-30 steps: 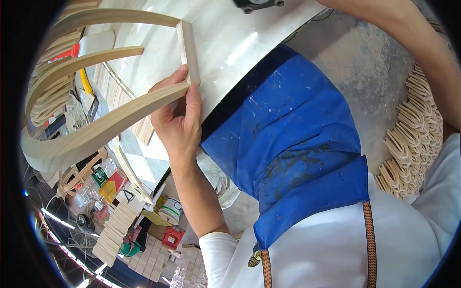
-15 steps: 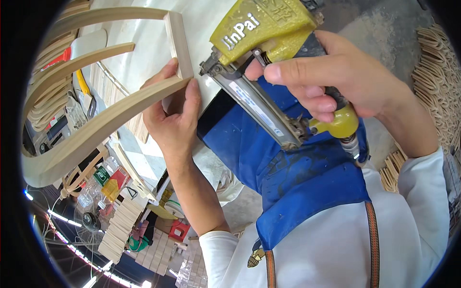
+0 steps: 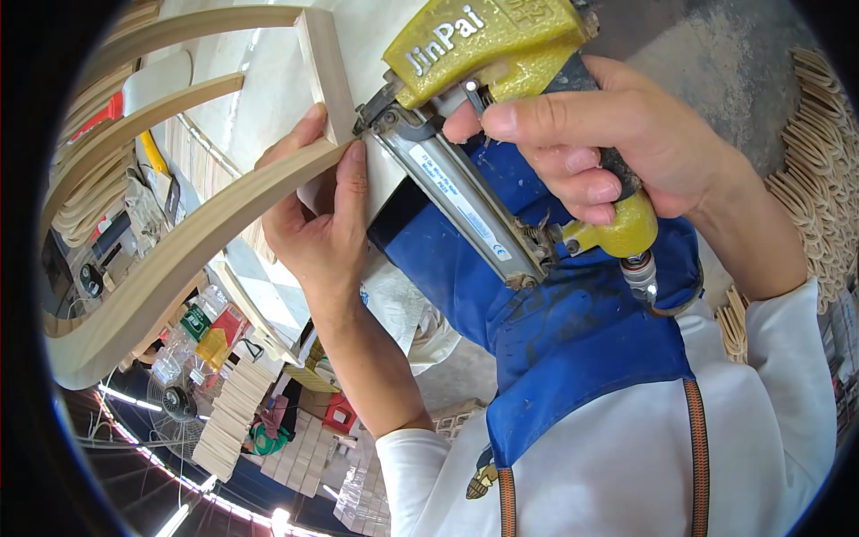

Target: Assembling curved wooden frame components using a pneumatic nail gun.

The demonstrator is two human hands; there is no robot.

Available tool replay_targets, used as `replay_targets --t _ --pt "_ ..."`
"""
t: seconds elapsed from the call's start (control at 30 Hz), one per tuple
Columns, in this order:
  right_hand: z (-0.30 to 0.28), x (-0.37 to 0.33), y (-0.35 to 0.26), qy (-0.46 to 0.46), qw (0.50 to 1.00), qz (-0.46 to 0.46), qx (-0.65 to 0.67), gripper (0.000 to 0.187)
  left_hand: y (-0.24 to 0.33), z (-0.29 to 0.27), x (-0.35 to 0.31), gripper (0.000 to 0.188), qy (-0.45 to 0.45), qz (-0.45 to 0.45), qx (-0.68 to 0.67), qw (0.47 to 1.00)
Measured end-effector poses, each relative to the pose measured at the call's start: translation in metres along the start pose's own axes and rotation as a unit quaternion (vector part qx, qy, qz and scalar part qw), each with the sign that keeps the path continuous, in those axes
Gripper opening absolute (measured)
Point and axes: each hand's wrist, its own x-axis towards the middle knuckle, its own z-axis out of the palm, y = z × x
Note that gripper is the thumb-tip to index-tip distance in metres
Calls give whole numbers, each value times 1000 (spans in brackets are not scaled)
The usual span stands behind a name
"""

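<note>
1. Grey, scuffed floor (image 3: 707, 63) over here, with pale wood (image 3: 810, 197) heaped along the right.
2. A pale, glossy table (image 3: 282, 80) stands in front.
3. Off left, a black fan (image 3: 179, 404).
4. Near it, white lights (image 3: 130, 398) glow in strips against the dark.

Smooth wooden frame (image 3: 215, 217) (matt)

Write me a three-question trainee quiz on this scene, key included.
1. Which hand grips the yellow nail gun?
2. True or false: the person's shirt is black.
3. Where does the left hand hold the wooden frame?
A) mid-curve
B) at a corner, where the curved piece meets the straight one
C) at the outer end of the bend

Key:
1. The right hand.
2. False; the shirt is white.
3. B.
</note>
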Motion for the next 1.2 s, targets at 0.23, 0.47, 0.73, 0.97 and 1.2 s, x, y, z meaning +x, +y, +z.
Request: replay_targets --t 0.23,0.47,0.73,0.97,1.2 --pt "-2 1 1 1 1000 6 9 37 4 1 1 38 1 -12 -3 1000" --pt "-2 3 -1 -4 1000 13 9 37 3 2 0 38 8 -16 -3 1000" --pt "-2 3 -2 -12 1000 10 11 36 2 1 0 38 6 -2 14 1000" --pt "-3 3 1 10 1000 23 -11 35 2 0 0 38 8 -5 21 1000" --pt "-12 7 5 -61 997 -27 30 35 0 0 2 37 8 13 29 999"
